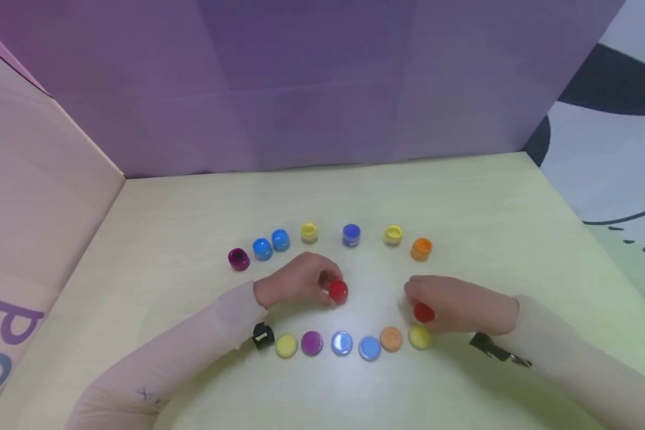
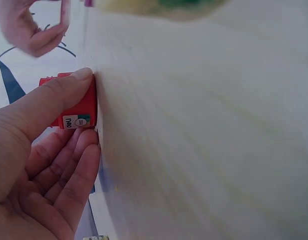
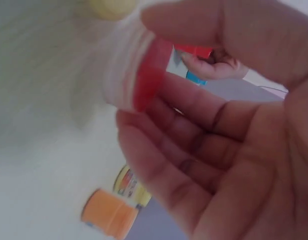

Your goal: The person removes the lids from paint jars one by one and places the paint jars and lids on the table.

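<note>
Between thumb and fingers, my left hand grips a small red paint pot by its sides, its base close against the tabletop. The pot's label faces the left wrist camera. To the right, my right hand pinches a red lid with a pale, clear rim, tilted on its edge. The lid is apart from the red pot, and the hand partly covers it in the head view. A yellow lid lies just below the right hand.
Beyond the hands stand small paint pots in an arc: purple, two blue, two yellow, dark blue and orange. Nearer me lies a row of lids, including purple and orange. Purple panel behind.
</note>
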Available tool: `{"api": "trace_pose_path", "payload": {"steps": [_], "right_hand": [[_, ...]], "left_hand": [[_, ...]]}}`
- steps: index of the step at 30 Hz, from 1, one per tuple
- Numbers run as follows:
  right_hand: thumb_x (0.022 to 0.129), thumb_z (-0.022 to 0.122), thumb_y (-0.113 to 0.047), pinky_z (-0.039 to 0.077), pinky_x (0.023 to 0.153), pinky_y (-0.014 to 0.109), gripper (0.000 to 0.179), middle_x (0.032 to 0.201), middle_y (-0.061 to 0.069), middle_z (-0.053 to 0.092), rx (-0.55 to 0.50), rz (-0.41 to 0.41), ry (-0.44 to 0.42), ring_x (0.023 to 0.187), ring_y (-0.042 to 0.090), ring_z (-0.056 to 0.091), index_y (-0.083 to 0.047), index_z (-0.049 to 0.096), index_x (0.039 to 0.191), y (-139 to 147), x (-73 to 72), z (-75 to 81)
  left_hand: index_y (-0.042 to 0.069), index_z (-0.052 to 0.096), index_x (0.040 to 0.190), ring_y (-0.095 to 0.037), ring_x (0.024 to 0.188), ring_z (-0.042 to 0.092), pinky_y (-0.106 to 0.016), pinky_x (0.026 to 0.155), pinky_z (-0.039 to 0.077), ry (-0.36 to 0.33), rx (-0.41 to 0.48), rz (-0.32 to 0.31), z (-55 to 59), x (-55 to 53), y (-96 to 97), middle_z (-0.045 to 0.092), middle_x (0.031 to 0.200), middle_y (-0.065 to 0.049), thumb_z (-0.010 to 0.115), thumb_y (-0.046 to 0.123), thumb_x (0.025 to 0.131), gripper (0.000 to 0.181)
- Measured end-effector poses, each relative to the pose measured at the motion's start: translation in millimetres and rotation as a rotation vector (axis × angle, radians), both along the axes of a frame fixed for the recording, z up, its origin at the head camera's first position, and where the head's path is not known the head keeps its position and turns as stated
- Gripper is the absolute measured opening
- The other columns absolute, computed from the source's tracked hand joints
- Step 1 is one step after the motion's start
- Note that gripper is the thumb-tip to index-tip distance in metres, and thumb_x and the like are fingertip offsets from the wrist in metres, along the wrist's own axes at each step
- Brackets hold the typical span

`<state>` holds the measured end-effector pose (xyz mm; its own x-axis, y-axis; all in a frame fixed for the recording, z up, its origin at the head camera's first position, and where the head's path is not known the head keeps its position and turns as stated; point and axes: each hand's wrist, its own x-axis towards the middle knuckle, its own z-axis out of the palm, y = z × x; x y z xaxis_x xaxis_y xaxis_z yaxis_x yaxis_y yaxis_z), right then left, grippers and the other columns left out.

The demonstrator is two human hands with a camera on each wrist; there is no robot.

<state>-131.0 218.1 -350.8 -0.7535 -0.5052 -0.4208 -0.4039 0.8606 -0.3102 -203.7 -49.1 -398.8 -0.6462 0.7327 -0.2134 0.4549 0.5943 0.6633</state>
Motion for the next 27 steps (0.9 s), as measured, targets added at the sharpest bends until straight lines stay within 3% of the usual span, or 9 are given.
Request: {"api": "trace_pose_path", "payload": {"steps": [7,15,23,27], "right_hand": [[0.071,0.075,-0.008,0.045,0.067,0.028,0.029,0.077,-0.011,0.051,0.039,0.004,-0.042,0.069,0.01,0.046,-0.02,0.056,0.09,15,10.1,-3.7],[0.069,0.075,-0.006,0.05,0.082,0.039,0.035,0.09,-0.005,0.06,0.05,-0.01,-0.045,0.077,0.013,0.052,-0.015,0.06,0.099,24,12.3,-10.4],[0.068,0.074,-0.005,0.044,0.065,0.028,0.032,0.074,-0.009,0.048,0.036,-0.003,-0.038,0.066,0.009,0.043,-0.018,0.057,0.091,25,14.5,-13.9],[0.069,0.074,-0.006,0.046,0.069,0.03,0.031,0.078,-0.009,0.051,0.032,-0.012,-0.038,0.069,0.01,0.046,-0.016,0.058,0.093,26,14.5,-13.5]], "left_hand": [[0.018,0.069,0.102,-0.009,0.082,0.056,-0.021,0.074,0.049,-0.006,-0.004,0.012,1.7,0.8,-0.6,0.063,0.087,0.012,0.08,0.015,0.074,0.029],[0.018,0.069,0.103,-0.009,0.082,0.057,-0.021,0.074,0.049,-0.014,-0.016,0.015,1.4,0.2,0.4,0.063,0.087,0.013,0.08,0.016,0.075,0.03],[0.021,0.069,0.099,-0.01,0.083,0.057,-0.021,0.074,0.049,-0.026,-0.02,0.019,0.3,-0.5,1.2,0.063,0.086,0.014,0.08,0.017,0.075,0.026],[0.022,0.067,0.096,-0.01,0.083,0.056,-0.021,0.074,0.049,-0.032,-0.032,0.023,-0.1,-0.2,1.3,0.062,0.085,0.013,0.08,0.018,0.076,0.024]]}}
